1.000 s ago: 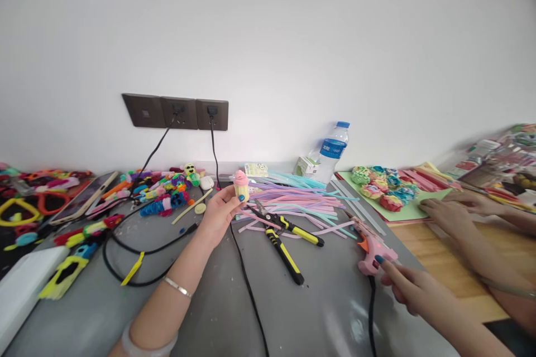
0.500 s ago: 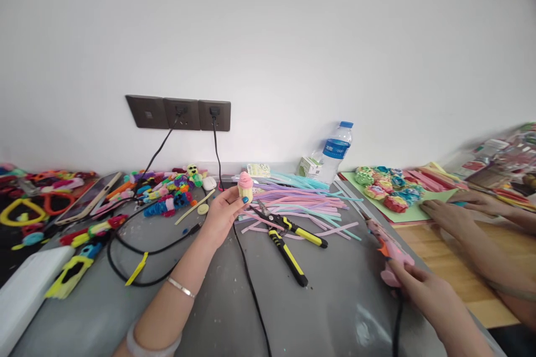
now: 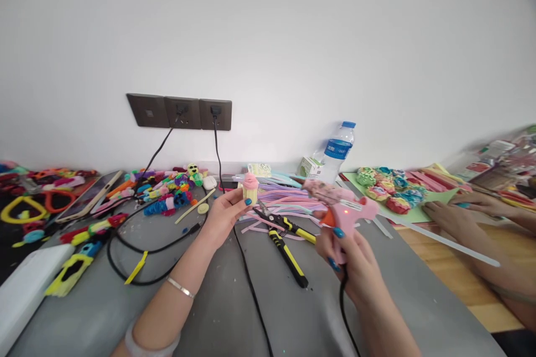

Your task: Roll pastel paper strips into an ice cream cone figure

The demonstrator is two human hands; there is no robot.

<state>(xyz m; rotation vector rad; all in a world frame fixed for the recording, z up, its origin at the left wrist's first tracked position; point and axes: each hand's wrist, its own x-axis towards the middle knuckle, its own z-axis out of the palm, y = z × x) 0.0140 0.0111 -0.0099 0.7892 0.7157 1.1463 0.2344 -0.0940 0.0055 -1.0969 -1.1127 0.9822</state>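
Note:
Between thumb and fingers, my left hand (image 3: 228,213) pinches a small fuzzy ice cream figure (image 3: 250,187), pink swirl above a pale yellow base, held upright. My right hand (image 3: 349,245) wraps round the handle of a pink glue gun (image 3: 345,213), whose nozzle points left towards the figure but stays apart from it. A small red light glows on the gun, and a long translucent glue stick (image 3: 444,240) sticks out of its back. Yellow-and-black pliers (image 3: 288,245) lie on the grey table between my hands, beside pastel pipe cleaners (image 3: 288,196).
Colourful pipe-cleaner pieces (image 3: 167,192), a phone (image 3: 90,195) and black cables (image 3: 247,273) lie to the left. A water bottle (image 3: 338,148) and small box (image 3: 310,167) stand by the wall. At right, another person's hands (image 3: 456,217) rest near crumpled paper flowers (image 3: 391,187).
My right hand has lifted the glue gun from the table's right side and brought it left, near the pliers. The left hand with the figure has shifted slightly right.

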